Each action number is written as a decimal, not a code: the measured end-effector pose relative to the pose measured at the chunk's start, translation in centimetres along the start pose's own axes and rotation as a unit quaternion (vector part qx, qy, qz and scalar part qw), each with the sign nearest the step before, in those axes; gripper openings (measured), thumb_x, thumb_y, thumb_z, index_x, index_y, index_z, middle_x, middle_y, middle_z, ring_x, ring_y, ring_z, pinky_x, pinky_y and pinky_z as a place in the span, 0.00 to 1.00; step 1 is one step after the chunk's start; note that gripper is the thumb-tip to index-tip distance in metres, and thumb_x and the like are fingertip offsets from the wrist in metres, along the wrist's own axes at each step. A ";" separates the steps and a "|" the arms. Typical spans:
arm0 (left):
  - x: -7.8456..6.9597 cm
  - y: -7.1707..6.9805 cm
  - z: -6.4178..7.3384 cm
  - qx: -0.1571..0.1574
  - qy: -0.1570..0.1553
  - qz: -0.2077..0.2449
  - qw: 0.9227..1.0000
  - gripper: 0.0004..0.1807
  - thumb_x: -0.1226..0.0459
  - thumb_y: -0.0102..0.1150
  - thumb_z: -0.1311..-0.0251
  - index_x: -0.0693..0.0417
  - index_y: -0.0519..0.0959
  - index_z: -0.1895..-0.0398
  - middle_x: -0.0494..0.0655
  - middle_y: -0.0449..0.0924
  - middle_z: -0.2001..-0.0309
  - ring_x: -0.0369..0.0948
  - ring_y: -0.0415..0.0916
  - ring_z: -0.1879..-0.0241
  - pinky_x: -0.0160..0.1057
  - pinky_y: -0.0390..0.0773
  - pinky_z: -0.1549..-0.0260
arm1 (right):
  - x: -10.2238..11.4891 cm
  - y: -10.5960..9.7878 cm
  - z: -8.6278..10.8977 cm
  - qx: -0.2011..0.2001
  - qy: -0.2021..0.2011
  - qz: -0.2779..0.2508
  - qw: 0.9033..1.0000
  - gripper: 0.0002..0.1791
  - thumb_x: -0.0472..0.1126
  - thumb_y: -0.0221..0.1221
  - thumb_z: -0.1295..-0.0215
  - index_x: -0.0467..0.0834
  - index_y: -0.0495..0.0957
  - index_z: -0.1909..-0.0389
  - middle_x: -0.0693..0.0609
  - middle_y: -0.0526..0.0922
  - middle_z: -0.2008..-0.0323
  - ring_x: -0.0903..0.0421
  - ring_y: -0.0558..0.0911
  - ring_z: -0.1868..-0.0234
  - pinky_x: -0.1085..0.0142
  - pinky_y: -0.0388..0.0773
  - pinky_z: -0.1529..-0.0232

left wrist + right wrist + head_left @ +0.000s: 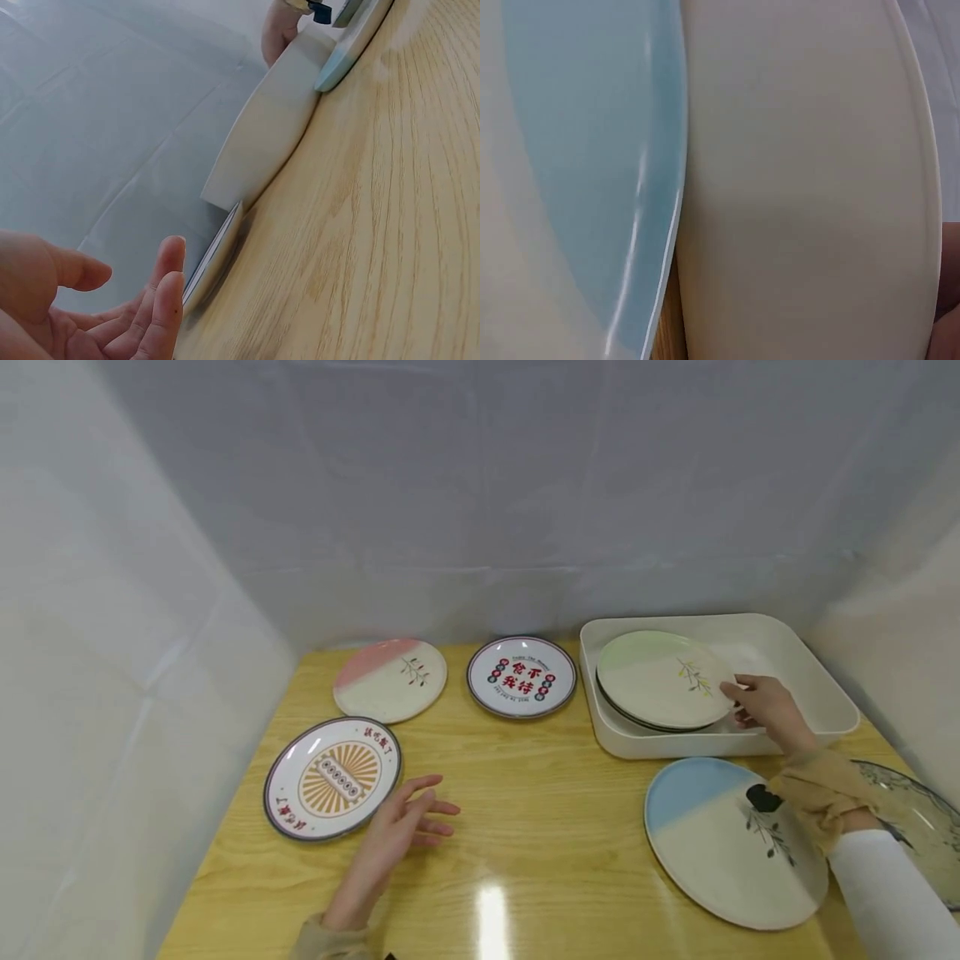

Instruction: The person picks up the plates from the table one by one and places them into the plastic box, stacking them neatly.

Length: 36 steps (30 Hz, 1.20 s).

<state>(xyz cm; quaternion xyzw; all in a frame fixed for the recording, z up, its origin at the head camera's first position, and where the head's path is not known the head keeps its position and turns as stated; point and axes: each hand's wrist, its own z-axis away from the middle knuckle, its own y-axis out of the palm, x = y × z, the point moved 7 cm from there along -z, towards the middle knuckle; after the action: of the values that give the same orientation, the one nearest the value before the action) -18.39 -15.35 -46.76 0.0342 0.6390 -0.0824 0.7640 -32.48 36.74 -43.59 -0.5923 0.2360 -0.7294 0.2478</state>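
Observation:
A green-and-white plate (pixel 660 678) with a yellow sprig lies on top of darker-rimmed plates inside a white rectangular bin (pixel 813 720). My right hand (pixel 768 706) reaches over the bin's front wall and pinches that plate's right edge, thumb on top and fingers below. In the right wrist view the bin wall (pixel 810 180) hides most of this hand. My left hand (pixel 401 831) hovers over the table with fingers loosely spread, holding nothing. Nearest to it is a white plate (pixel 333 779) with an orange sunburst. In the left wrist view its fingers (pixel 161 315) are extended.
A pink-and-white plate (pixel 390 681) and a small plate with red characters (pixel 522 677) lie along the back. A large blue-and-white plate (pixel 720 843) sits before the bin, under my right forearm. Another patterned plate (pixel 926 827) is at the right edge. Pale sheeting (pixel 480 510) walls the wooden table (pixel 517 810).

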 end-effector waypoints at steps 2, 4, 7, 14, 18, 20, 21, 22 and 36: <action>0.0 -0.1 0.0 -0.004 -0.003 0.002 1.000 0.23 0.63 0.43 0.20 0.64 0.65 0.28 0.64 0.84 0.51 0.47 0.87 0.63 0.46 0.88 0.59 | 0.1 -0.1 0.1 -0.003 -0.008 0.028 1.000 0.41 0.52 0.45 0.19 0.21 0.46 0.26 0.48 0.78 0.68 0.61 0.78 0.76 0.67 0.84 0.73; 0.0 -0.1 -0.1 -0.008 -0.005 0.002 1.000 0.23 0.62 0.43 0.20 0.63 0.65 0.29 0.64 0.84 0.51 0.47 0.87 0.63 0.45 0.88 0.59 | 0.2 -0.2 0.2 -0.010 -0.015 0.060 0.998 0.41 0.54 0.44 0.19 0.21 0.49 0.27 0.45 0.79 0.68 0.59 0.78 0.77 0.66 0.83 0.74; 0.0 -0.4 0.0 -0.012 -0.004 0.001 1.000 0.22 0.61 0.44 0.20 0.63 0.67 0.30 0.64 0.85 0.51 0.48 0.87 0.63 0.44 0.88 0.60 | 0.5 -0.3 0.4 -0.024 -0.026 0.110 0.993 0.41 0.55 0.43 0.19 0.20 0.53 0.29 0.39 0.82 0.67 0.57 0.79 0.79 0.65 0.81 0.75; -0.2 -1.2 0.2 -0.024 0.004 -0.005 1.000 0.20 0.60 0.46 0.21 0.64 0.73 0.35 0.63 0.85 0.52 0.54 0.87 0.61 0.46 0.88 0.61 | 0.8 -0.9 0.6 -0.068 -0.046 0.162 0.983 0.37 0.55 0.43 0.19 0.24 0.59 0.30 0.29 0.82 0.61 0.56 0.81 0.82 0.63 0.78 0.79; -0.4 -2.4 0.4 -0.044 0.007 -0.014 0.999 0.20 0.60 0.45 0.20 0.64 0.75 0.37 0.61 0.85 0.51 0.52 0.87 0.61 0.46 0.88 0.61 | 1.5 -1.9 1.5 -0.155 -0.071 0.173 0.970 0.31 0.50 0.45 0.19 0.29 0.65 0.31 0.24 0.78 0.51 0.49 0.83 0.79 0.63 0.73 0.80; -0.8 -3.2 0.6 -0.056 0.011 -0.019 0.998 0.20 0.60 0.45 0.20 0.65 0.75 0.38 0.61 0.85 0.51 0.50 0.87 0.61 0.45 0.88 0.61 | 2.3 -2.3 2.2 -0.201 -0.090 0.167 0.961 0.27 0.48 0.47 0.20 0.31 0.69 0.33 0.25 0.79 0.52 0.42 0.84 0.72 0.63 0.70 0.78; -0.9 -3.7 0.6 -0.063 0.012 -0.022 0.998 0.20 0.61 0.44 0.20 0.66 0.75 0.37 0.61 0.85 0.51 0.49 0.87 0.61 0.44 0.88 0.61 | 2.8 -2.5 2.7 -0.220 -0.104 0.161 0.957 0.25 0.46 0.48 0.20 0.31 0.70 0.34 0.26 0.80 0.53 0.38 0.84 0.68 0.62 0.69 0.77; -1.1 -4.1 0.7 -0.070 0.013 -0.025 0.997 0.20 0.61 0.44 0.20 0.66 0.75 0.38 0.61 0.85 0.51 0.48 0.87 0.61 0.43 0.88 0.61 | 3.3 -2.5 3.2 -0.235 -0.113 0.155 0.953 0.24 0.46 0.48 0.20 0.32 0.72 0.36 0.27 0.81 0.54 0.36 0.83 0.64 0.61 0.69 0.75; -2.0 -14.7 1.7 -0.192 0.023 -0.082 0.978 0.25 0.57 0.41 0.19 0.69 0.69 0.34 0.35 0.83 0.63 0.32 0.84 0.64 0.30 0.86 0.63 | 10.0 1.4 8.6 -0.218 -0.230 0.078 0.945 0.16 0.45 0.53 0.21 0.37 0.83 0.54 0.38 0.85 0.68 0.81 0.71 0.76 0.80 0.70 0.79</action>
<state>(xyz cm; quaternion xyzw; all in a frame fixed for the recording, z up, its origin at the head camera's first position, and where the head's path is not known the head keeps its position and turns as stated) -19.62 -29.87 -43.72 -0.1643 0.6612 -0.0198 0.7317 -25.69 28.76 -35.41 -0.7632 0.3716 -0.4824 0.2160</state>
